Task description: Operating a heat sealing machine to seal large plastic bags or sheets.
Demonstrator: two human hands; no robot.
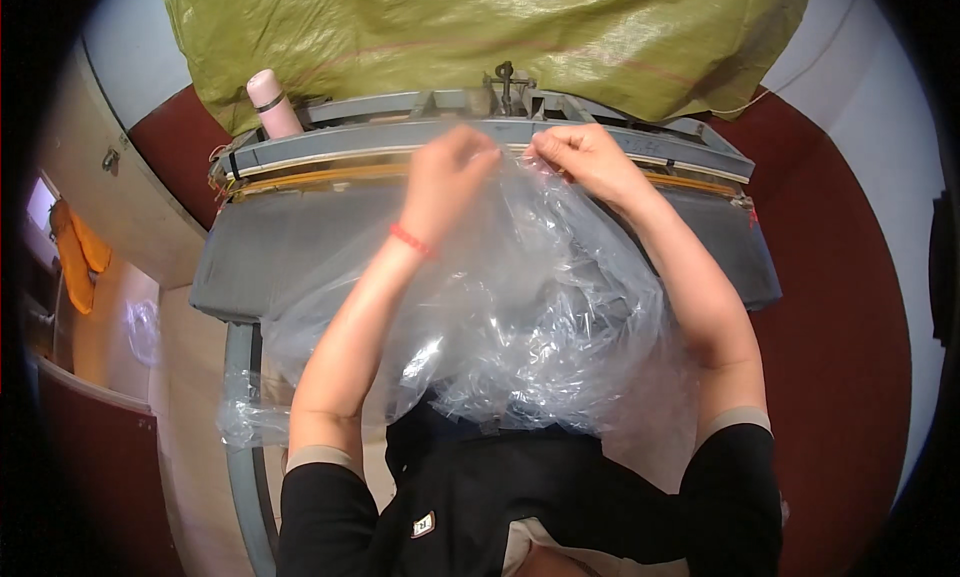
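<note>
A large, crumpled sheet of clear plastic film (560, 307) spreads over the grey bench top and down against my body. My right hand (585, 157) pinches its upper edge between thumb and fingers, close to the long grey metal bar (360, 137). Beside it, my left hand (455, 172), a red band on its wrist, is blurred by motion. Its fingers look curled together at the same edge of the film. A yellow-orange strip (310, 180) runs along the bar, partly hidden behind my hands. The film's folds cover the middle of the dark grey bench surface (270, 247).
A pink bottle (275, 105) stands at the bar's far left end. Behind the metal frame hangs a shiny olive-yellow woven sheet (480, 37). At left are a door (130, 177) and an orange cloth item (80, 252). A grey metal leg (243, 377) supports the bench.
</note>
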